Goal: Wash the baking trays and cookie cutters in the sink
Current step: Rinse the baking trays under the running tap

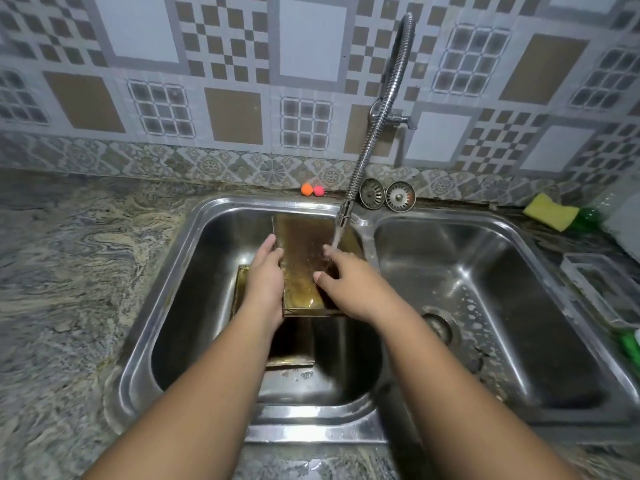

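Over sink (194,216), left hand (265,271) grips baking tray (301,258) edge.

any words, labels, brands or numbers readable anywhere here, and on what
No text can be read in this view.
The brown metal baking tray shows no marking.
The patterned wall tiles carry ornaments only, no letters.
The green plastic bottle at the right edge is too blurred to show any label.
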